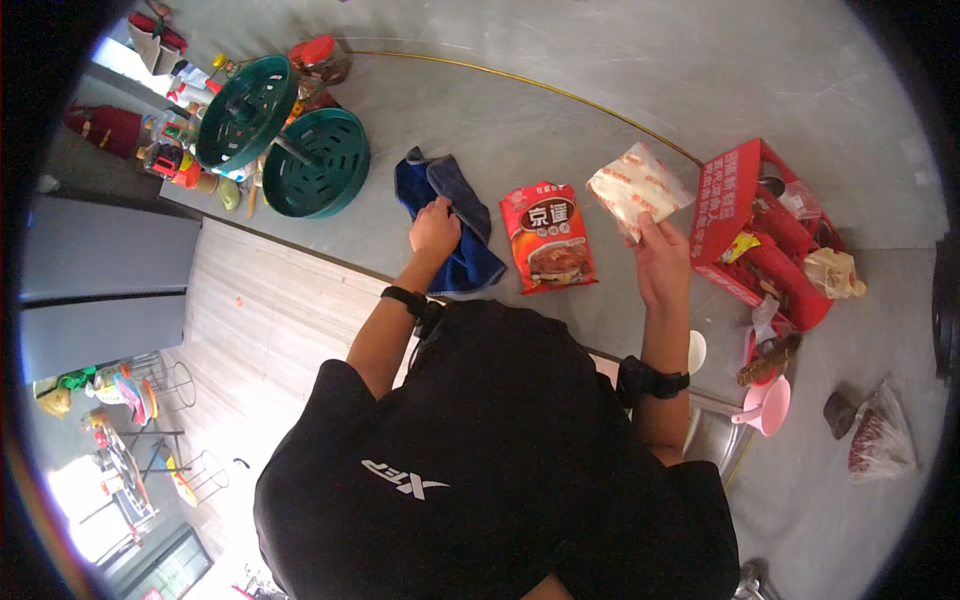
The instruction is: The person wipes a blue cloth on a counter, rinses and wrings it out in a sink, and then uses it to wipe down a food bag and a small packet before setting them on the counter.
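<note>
My left hand (436,229) rests with curled fingers on a rumpled dark blue cloth (466,259), gripping its folded upper part. My right hand (663,262) pinches the lower edge of a white packet with red print (637,187), held above the grey countertop between thumb and fingers. Between the two hands, a red and orange food packet (551,236) lies flat, its front bearing writing and a picture of food. A red cardboard box (724,199) stands just right of the white packet, with several packages inside.
A two-tier green plastic rack (319,165) stands at the left, near bottles and a red-lidded jar (322,56). Right of my body are a white bowl (697,351), a pink ladle (769,405), a metal sink (709,435) and a clear plastic bag with dark red contents (879,442).
</note>
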Demonstrator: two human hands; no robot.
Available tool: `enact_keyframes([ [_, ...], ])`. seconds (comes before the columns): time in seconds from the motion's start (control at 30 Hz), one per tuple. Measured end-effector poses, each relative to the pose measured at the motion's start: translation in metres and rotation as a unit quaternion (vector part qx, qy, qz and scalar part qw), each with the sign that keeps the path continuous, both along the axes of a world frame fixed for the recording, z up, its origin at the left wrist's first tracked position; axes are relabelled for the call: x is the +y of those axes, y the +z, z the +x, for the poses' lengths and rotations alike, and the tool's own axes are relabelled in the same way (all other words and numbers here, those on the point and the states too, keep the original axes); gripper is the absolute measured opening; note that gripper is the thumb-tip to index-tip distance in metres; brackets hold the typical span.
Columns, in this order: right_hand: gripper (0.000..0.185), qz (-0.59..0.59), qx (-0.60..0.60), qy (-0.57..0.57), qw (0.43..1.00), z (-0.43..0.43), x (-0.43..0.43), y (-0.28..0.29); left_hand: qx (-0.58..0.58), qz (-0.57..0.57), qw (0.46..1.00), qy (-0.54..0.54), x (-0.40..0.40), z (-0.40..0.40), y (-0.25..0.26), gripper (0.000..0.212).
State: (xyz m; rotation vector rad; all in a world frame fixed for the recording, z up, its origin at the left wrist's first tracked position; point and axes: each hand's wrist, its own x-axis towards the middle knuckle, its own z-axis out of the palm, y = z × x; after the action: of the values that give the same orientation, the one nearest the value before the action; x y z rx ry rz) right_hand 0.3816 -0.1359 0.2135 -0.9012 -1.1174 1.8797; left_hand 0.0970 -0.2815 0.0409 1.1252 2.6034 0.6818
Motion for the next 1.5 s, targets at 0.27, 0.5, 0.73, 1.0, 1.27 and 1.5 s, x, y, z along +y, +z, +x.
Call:
enact_keyframes([
  [0.27,0.025,0.053,-0.024,-0.006,0.998,0.005,0.001,-0.008,0.059,-0.014,0.995,-0.083,0.012,-0.014,-0.015,0.034],
  [0.5,0.022,0.129,-0.215,-0.044,0.967,0.015,-0.001,-0.012,0.07,-0.078,0.987,-0.123,0.027,-0.022,-0.007,0.025],
  [0.73,0.011,0.111,-0.187,-0.056,0.975,0.03,-0.003,-0.02,0.062,-0.039,0.994,-0.082,0.027,-0.019,0.0,0.01],
  [1.0,0.013,0.079,-0.153,-0.084,0.981,0.037,0.0,-0.021,-0.109,0.045,0.989,0.084,0.01,-0.023,-0.003,0.03],
  [1.27,0.019,0.082,-0.165,-0.11,0.977,0.029,-0.003,-0.02,-0.519,0.246,0.813,0.096,0.022,-0.013,0.031,0.034],
  [1.5,0.022,0.106,-0.173,-0.092,0.975,0.031,0.002,-0.017,-0.002,-0.153,0.937,-0.313,-0.088,-0.073,0.028,0.026],
])
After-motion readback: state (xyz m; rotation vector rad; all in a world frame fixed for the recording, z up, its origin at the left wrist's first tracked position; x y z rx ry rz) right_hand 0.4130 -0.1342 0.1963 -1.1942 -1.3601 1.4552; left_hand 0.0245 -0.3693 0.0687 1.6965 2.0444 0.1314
